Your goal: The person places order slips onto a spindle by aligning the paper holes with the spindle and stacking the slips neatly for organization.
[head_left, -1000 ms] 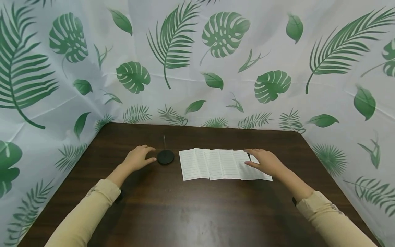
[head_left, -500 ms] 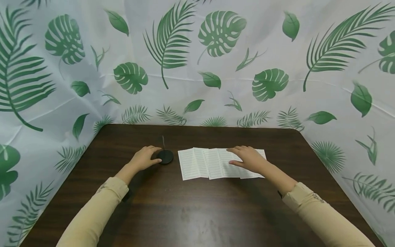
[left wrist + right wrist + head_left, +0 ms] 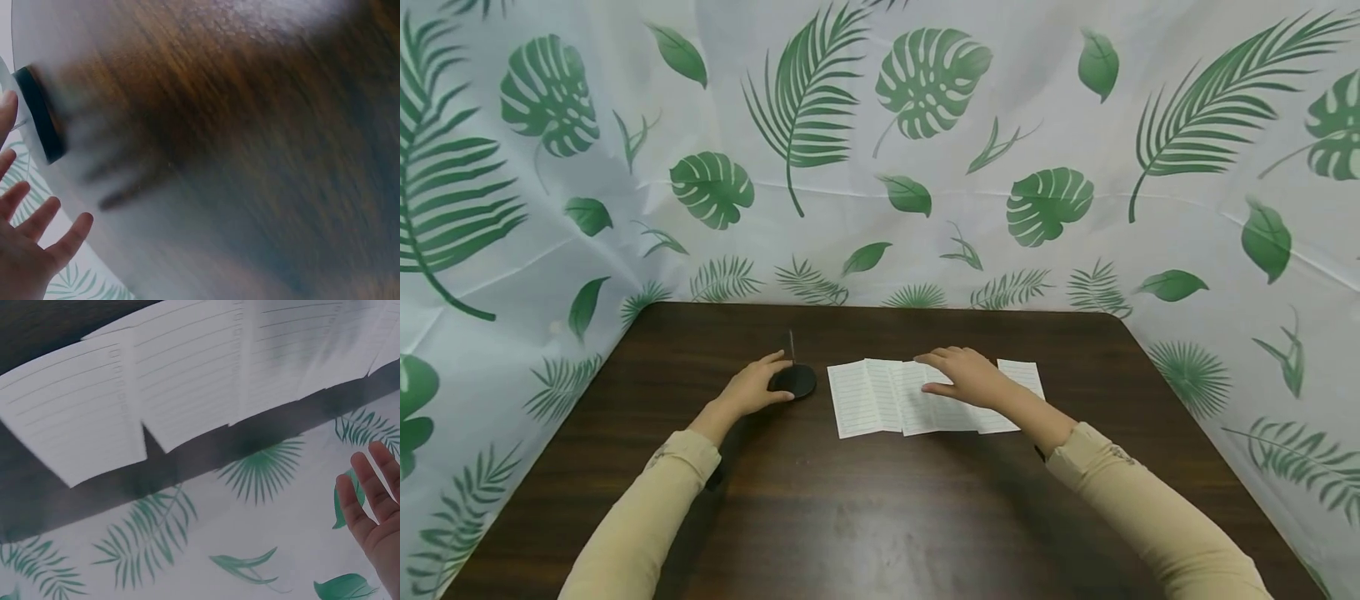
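A paper spike (image 3: pixel 802 381) with a round black base and a thin upright pin stands left of middle on the table. My left hand (image 3: pixel 747 392) is at its left side, thumb and fingers spread, overlapping the base in the head view. In the left wrist view those fingers look straight, and the black base (image 3: pixel 41 119) shows beyond them. Several white lined paper slips (image 3: pixel 857 404) lie overlapping in a row to the right of the spike. Over their middle reaches my right hand (image 3: pixel 970 379), fingers extended and holding nothing, hiding part of them.
The dark wooden table (image 3: pixel 865 517) has rounded far corners. Close behind it and along both sides hangs a white curtain (image 3: pixel 842 233) printed with green leaves.
My right hand has moved left, from the right end of the slips to over their middle. The left hand has come rightward to the spike's base. The view has shifted slightly.
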The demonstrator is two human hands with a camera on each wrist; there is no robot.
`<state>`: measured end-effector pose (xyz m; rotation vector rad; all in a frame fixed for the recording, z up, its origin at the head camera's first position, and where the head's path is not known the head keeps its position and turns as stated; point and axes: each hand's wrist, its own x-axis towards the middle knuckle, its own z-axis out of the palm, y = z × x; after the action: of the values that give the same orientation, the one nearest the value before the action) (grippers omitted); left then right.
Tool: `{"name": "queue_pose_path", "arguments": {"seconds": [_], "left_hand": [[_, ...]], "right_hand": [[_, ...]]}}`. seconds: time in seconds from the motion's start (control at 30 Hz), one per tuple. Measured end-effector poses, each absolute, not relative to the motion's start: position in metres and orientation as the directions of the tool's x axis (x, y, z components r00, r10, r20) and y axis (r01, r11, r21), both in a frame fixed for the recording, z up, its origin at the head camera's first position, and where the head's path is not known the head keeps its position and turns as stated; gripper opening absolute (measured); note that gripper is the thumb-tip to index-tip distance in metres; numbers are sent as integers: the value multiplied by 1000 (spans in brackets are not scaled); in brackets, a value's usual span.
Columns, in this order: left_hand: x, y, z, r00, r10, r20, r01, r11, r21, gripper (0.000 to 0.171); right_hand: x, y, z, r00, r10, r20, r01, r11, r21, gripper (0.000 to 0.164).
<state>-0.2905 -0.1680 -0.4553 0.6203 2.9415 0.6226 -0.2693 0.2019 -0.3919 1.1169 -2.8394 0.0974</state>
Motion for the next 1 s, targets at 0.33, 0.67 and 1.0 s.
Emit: {"name": "queue_pose_path", "arguments": {"seconds": [0.33,0.67,1.0], "left_hand": [[-295,-168,-469,-898,441,13,408,818,405,59],[-295,-165,-468,-920,393,-9,361,855,373,56],[-302,-161,-460,-926,378,-1,353,865,356,52]], "right_hand": [[-280,170,-403,-711,-699,72,-703,709,-61,47],[-292,149,-415,-698,-713,65,-716,694,-69,47],[-308,132,-424,-708,-704,62,-706,703,-88,46]]}}
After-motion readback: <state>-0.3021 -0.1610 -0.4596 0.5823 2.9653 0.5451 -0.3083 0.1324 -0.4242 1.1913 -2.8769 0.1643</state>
